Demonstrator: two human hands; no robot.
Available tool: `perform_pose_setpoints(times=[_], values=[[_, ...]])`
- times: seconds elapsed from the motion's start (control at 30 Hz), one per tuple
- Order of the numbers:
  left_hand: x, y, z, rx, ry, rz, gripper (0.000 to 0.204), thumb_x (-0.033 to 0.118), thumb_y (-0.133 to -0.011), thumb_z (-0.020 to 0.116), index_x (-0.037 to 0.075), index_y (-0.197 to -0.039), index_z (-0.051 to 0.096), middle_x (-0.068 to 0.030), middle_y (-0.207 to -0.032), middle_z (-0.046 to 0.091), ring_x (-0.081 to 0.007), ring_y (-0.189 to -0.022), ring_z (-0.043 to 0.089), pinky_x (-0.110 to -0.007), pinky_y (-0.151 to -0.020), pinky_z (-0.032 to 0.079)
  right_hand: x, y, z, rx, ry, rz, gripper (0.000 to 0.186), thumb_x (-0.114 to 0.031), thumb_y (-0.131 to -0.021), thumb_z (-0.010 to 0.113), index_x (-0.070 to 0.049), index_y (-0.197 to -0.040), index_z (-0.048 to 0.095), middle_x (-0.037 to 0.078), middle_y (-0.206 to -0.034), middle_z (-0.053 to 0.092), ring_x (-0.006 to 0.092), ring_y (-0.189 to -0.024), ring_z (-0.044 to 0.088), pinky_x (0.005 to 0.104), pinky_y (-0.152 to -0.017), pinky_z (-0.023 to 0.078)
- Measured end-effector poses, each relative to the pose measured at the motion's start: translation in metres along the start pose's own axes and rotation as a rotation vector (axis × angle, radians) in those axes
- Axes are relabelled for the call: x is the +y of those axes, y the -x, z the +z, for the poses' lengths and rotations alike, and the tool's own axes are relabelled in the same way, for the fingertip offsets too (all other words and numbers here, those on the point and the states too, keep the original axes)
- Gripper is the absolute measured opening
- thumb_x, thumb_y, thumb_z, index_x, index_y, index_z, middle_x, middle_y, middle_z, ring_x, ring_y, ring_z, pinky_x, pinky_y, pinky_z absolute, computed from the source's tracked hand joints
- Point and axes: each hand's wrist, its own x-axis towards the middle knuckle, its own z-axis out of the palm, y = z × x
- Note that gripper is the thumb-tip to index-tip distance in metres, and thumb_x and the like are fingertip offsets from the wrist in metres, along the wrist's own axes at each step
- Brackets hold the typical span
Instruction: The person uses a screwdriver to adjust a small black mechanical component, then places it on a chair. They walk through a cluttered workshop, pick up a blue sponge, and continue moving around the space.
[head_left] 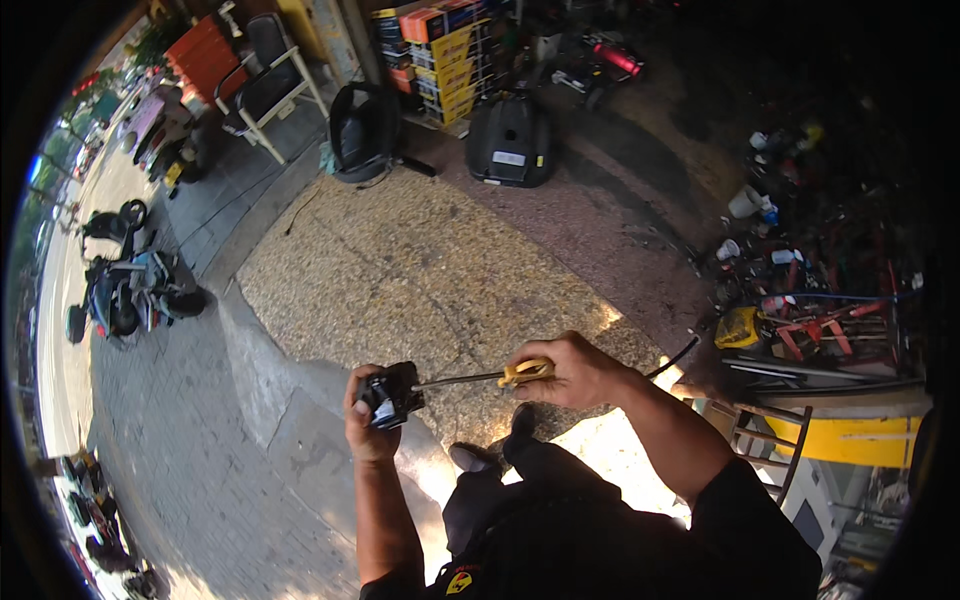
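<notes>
My left hand (362, 418) is closed around a small, boxy black part (398, 392) with a shiny face, held up in front of me. In my right hand (572, 372) is a yellow air blow gun (526, 372), my fingers wrapped about its handle. Its long thin metal nozzle (458, 380) points left, and the tip meets or nearly meets the black part's right side. A dark hose (676, 358) shows beyond my right forearm. What exactly the black part is, I cannot make out.
Pebbled paving (400, 260) lies ahead. Beyond it stand a black plastic case (510, 140), a round black shell (362, 130), stacked boxes (445, 70) and a chair (270, 85). Scooters (135, 290) are parked at left. Tools and parts clutter a rack (820, 330) at right.
</notes>
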Motion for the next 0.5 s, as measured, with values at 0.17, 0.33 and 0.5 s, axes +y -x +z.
perform_pose_setpoints(times=[0.17,0.33,0.5], values=[[-0.043,-0.017,0.012,0.152,0.385,-0.218,0.063,0.059,-0.080,0.060,0.017,-0.127,0.059,-0.0024,-0.124,0.062,-0.0263,-0.115,0.059,-0.043,-0.083,0.052,0.026,0.008,-0.017,0.009,0.095,0.043,0.045,-0.038,-0.084,0.075,-0.003,-0.110,0.065,0.014,-0.091,0.071,0.0267,-0.078,0.070,0.0357,-0.072,0.053],[-0.050,-0.054,0.059,0.054,0.260,-0.250,0.062,0.055,-0.082,0.061,0.012,-0.127,0.058,-0.0072,-0.121,0.064,-0.0263,-0.112,0.060,-0.041,-0.082,0.052,0.047,0.037,-0.037,0.108,0.011,0.212,0.044,-0.033,-0.084,0.075,-0.005,-0.117,0.065,0.014,-0.098,0.072,0.0231,-0.088,0.070,0.0337,-0.079,0.055],[-0.067,-0.089,0.092,0.061,0.120,-0.185,0.061,0.051,-0.084,0.056,0.007,-0.127,0.056,-0.0113,-0.121,0.063,-0.0276,-0.112,0.060,-0.044,-0.095,0.048,0.052,0.046,-0.053,0.227,-0.008,0.243,0.045,-0.038,-0.086,0.073,-0.006,-0.117,0.065,0.013,-0.097,0.072,0.0229,-0.083,0.071,0.0338,-0.075,0.055]])
